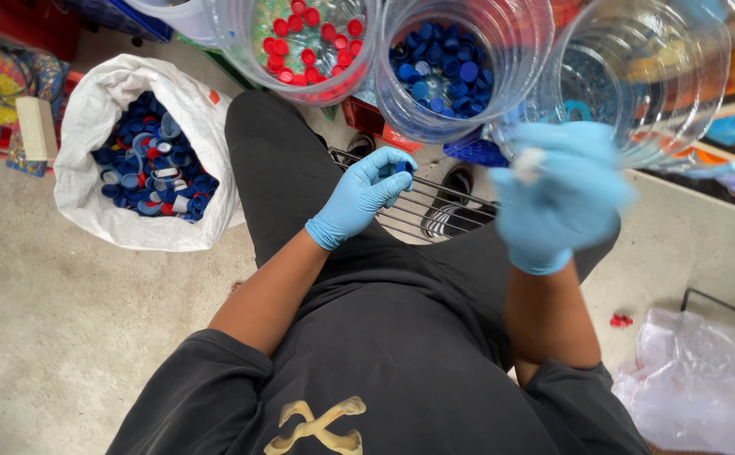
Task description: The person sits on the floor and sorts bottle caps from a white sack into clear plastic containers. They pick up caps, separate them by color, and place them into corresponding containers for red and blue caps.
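Three clear plastic jars stand in a row beyond the seated person's knees, and a white sack (89, 109) of mostly blue bottle caps sits on the concrete floor (39, 337) at the far left. Moving rightward, the first jar (300, 50) holds red caps and the second jar (460, 67) holds blue ones. The left hand (359, 195), in a blue glove, is curled nearly closed with a small blue cap (402, 167) pinched at its fingertips; the blue-cap jar lies just beyond and slightly right of it, mouth facing the person, nearer this hand than the other. A wire rack (418, 211) shows beneath. Farther right, the right hand (557, 198), also gloved, is blurred; something small and whitish (529, 163) sits at its fingers, though how tightly they close I cannot tell. It is in front of the third jar (645, 76), nearly empty. A crumpled clear plastic bag (696, 379) lies at the floor's right edge.
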